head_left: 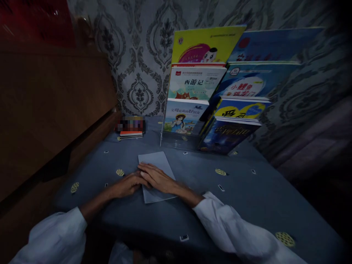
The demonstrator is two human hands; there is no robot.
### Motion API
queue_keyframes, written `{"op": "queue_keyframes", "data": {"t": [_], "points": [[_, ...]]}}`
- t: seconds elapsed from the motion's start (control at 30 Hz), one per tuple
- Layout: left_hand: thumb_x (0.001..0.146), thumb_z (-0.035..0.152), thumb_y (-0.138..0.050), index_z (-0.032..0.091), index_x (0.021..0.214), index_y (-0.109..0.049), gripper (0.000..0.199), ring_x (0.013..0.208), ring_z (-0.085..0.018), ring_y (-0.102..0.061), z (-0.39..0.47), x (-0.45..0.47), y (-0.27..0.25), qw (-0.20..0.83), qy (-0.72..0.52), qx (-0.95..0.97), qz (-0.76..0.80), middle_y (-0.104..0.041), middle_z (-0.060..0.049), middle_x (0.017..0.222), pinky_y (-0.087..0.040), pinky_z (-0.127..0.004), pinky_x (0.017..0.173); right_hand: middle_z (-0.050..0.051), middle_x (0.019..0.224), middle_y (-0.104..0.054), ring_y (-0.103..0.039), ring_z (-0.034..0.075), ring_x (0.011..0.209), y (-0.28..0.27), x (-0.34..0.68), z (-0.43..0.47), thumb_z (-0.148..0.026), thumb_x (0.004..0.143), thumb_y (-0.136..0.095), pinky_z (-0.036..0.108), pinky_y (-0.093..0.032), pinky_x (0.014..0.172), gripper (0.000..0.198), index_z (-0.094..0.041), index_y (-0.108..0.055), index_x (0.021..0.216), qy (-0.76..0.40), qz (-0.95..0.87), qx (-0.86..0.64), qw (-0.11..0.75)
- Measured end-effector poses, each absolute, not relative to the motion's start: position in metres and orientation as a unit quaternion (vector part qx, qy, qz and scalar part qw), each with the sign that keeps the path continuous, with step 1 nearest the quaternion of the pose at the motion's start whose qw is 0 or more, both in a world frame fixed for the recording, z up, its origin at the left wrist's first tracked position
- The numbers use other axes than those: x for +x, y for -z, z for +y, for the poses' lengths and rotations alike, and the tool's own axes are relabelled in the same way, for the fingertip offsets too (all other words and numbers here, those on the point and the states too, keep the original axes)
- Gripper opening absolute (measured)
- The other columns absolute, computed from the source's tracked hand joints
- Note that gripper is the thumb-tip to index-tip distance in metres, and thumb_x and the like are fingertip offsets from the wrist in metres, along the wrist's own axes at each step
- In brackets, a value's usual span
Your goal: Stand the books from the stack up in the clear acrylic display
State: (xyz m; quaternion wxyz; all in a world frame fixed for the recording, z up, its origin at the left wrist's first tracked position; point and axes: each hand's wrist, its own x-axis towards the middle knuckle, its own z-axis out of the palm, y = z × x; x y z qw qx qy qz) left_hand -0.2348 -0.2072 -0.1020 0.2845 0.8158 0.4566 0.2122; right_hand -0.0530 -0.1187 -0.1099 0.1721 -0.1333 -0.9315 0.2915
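White sleeves (55, 238) take up the bottom of my view, one per arm, both reaching in toward a pale sheet of paper (165, 163) that lies flat on the table (200, 194). So yeah, right grip (158, 179): fingers stretched out and flat, palm down on the paper, partly over the other hand. Left grip (130, 183) is at the paper's left edge, with its fingertips tucked under the right one, so I can't tell if it's pinching anything. Behind the paper, off to the right, a clear stand (178, 142) holds two columns of picture-covered books (187, 115). Small stack of books (131, 134) sits further back on the left, near a wooden cabinet (55, 102). Patterned wallpaper (139, 91) behind it all.
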Motion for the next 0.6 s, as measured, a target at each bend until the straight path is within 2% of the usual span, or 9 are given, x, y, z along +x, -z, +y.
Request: {"op": "queue_keyframes", "data": {"t": [0.17,0.27,0.37,0.6], "points": [[0.08,-0.001,-0.047,0.023,0.109,-0.074,0.046,0.107,-0.016,-0.069,-0.207,-0.236,0.109,0.296,-0.235,0.809,0.45,-0.075,-0.002,0.114,-0.05,-0.027,0.098,0.01,0.153,-0.046,-0.032,0.019,0.147,0.112,-0.08,-0.1,-0.046,0.106,-0.023,0.041,-0.026,0.123,0.057,-0.014,-0.044,0.148,-0.284,-0.944,-0.119,0.121],[0.081,-0.003,-0.046,0.02,0.11,-0.072,0.045,0.118,-0.017,-0.065,-0.206,-0.237,0.114,0.284,-0.261,0.822,0.418,-0.072,-0.006,0.121,-0.046,-0.033,0.106,0.015,0.155,-0.041,-0.03,0.023,0.148,0.117,-0.082,-0.086,-0.045,0.105,-0.029,0.044,-0.025,0.123,0.058,-0.009,-0.043,0.148,-0.249,-0.95,-0.147,0.114],[0.083,-0.004,-0.044,0.021,0.112,-0.069,0.045,0.129,-0.017,-0.058,-0.205,-0.238,0.116,0.272,-0.27,0.833,0.399,-0.069,-0.006,0.127,-0.037,-0.04,0.116,0.016,0.156,-0.041,-0.031,0.025,0.148,0.123,-0.075,-0.071,-0.04,0.103,-0.034,0.047,-0.027,0.122,0.054,-0.011,-0.044,0.148,-0.22,-0.949,-0.19,0.124],[0.084,-0.002,-0.045,0.022,0.12,-0.065,0.048,0.135,-0.018,-0.051,-0.208,-0.242,0.113,0.298,-0.244,0.832,0.399,-0.064,-0.006,0.135,-0.032,-0.044,0.119,0.017,0.159,-0.034,-0.027,0.026,0.149,0.136,-0.037,-0.05,-0.038,0.103,-0.033,0.051,-0.024,0.122,0.056,-0.012,-0.038,0.151,-0.19,-0.934,-0.27,0.133]]}}
